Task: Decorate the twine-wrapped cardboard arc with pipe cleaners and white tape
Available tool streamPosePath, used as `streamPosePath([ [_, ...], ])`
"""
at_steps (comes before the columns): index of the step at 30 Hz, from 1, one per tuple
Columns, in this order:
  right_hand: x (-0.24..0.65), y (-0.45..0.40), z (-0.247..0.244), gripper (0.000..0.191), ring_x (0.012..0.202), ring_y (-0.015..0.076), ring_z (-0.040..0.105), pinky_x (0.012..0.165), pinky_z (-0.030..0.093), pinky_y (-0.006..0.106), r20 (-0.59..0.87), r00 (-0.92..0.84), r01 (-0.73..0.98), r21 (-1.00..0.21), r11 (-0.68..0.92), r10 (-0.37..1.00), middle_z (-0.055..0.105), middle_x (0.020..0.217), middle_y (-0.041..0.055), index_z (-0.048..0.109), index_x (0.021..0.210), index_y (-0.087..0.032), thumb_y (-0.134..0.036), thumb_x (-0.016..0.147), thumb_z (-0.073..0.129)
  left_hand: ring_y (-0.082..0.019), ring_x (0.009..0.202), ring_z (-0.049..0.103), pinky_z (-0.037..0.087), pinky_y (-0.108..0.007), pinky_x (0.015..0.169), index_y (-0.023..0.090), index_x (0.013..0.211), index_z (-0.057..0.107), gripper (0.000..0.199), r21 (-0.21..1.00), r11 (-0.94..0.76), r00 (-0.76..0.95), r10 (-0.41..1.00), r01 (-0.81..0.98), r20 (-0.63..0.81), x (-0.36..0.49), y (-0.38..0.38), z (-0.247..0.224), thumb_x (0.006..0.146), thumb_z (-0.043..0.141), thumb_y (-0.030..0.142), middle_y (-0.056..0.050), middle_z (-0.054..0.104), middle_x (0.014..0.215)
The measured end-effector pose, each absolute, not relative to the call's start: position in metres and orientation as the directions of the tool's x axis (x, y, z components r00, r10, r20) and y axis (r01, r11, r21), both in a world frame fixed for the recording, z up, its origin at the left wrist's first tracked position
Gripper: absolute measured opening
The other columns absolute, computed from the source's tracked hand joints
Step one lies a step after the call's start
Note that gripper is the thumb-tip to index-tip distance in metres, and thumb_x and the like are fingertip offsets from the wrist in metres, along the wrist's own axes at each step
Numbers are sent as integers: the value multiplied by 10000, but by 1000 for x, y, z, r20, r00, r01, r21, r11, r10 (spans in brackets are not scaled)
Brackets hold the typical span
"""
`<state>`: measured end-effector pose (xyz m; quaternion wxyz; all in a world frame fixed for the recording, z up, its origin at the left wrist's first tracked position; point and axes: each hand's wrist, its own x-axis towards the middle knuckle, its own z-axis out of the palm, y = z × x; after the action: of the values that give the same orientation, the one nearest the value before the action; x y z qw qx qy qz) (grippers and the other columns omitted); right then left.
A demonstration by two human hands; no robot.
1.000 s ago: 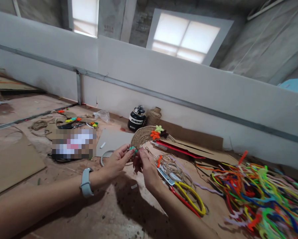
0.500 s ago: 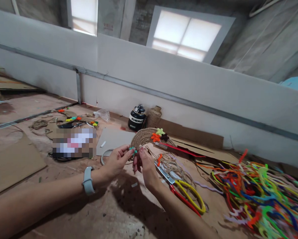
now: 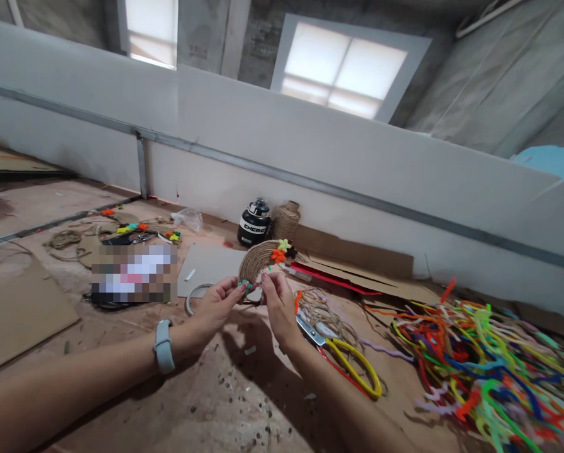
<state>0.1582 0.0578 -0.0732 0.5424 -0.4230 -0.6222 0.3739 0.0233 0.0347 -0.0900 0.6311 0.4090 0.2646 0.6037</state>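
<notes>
Teal piece in narrow pinch of left hand; just beside, right hand curled, grip unclear; rope-wound arch at far side; scissors at right.

left hand: thumb pinched to fingers | right hand: fingers curled, just beside | forearms: extended, converging

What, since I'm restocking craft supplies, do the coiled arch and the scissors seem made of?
Coiled arch: probably jute or similar twine, matte, from its tan, ropelike rows. Scissors: apparently metal blades, shiny, judging by the pale reflection; smooth yellow and red handles, perhaps plastic.
</notes>
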Motion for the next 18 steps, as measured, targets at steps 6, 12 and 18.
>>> streamPosePath([
  [6,155,64,-80,347,728,152,565,668,456,269,219,-65,-74,-974,214,974,622,783,-8,595,824,-192,-526,762,667,-165,759,702,538,-240,710,137,911,691,405,807,57,200,977,-588,77,24,30,-90,637,854,386,-60,757,877],
  [12,148,61,-84,431,569,125,535,565,437,255,76,-147,-242,-970,38,986,617,618,-9,628,699,-156,-577,682,718,-162,651,707,545,-236,628,136,942,686,404,821,144,277,961,-552,17,24,24,-90,655,848,369,-63,764,829],
  [18,147,60,-82,438,504,103,528,508,439,233,-7,-114,-350,-935,-47,993,623,595,-21,612,663,-159,-553,598,791,-155,715,699,538,-224,675,151,887,711,375,819,89,246,967,-566,66,23,27,-97,712,785,474,-50,760,808],
])
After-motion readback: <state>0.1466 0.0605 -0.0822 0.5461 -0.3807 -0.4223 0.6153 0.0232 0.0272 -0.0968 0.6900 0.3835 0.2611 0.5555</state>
